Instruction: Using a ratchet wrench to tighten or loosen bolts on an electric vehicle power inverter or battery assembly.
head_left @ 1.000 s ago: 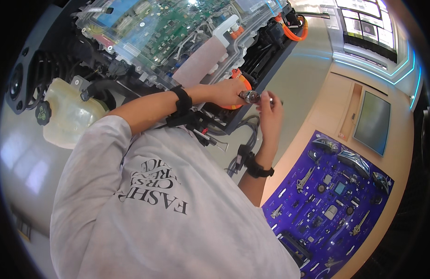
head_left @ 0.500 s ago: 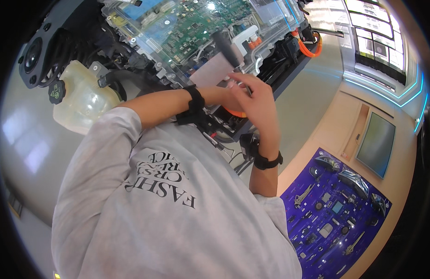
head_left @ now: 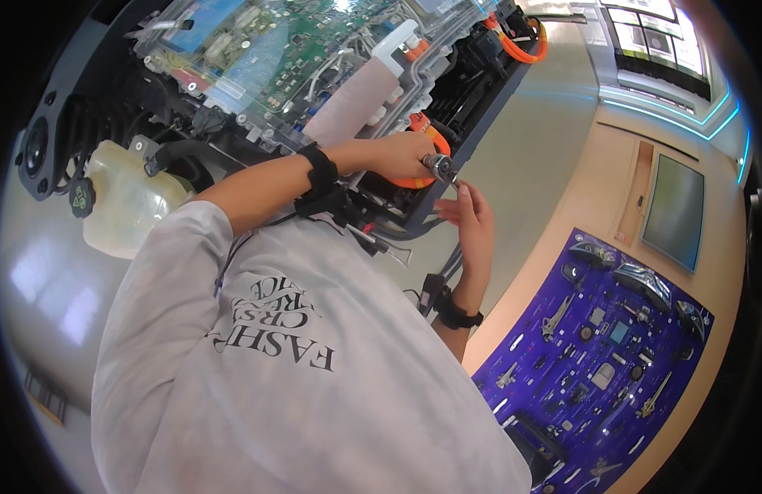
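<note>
My left hand [head_left: 404, 155] is closed around a ratchet wrench [head_left: 441, 166]; its metal head sticks out to the right and most of the handle is hidden by the hand. At the narrow end of the tool, the fingertips of my right hand [head_left: 475, 226] meet in a pinch, with the other fingers spread. What small part they pinch is too small to make out. Both hands are in front of a clear-covered electronics unit [head_left: 270, 132], which shows a green circuit board [head_left: 302, 45]. A pinkish-brown flat panel [head_left: 352, 103] lies on its near right side.
Orange cables [head_left: 437, 140] loop beside the unit, near my left hand. A translucent white reservoir [head_left: 121, 202] with a black cap [head_left: 82, 198] stands on the left. At the right are a purple parts board [head_left: 595, 362] and a wall screen [head_left: 675, 212].
Both hands have moved slightly down and apart, with the ratchet head now visible between them. The dark handle that stuck up over the panel has swung out of sight. The view has shifted.
</note>
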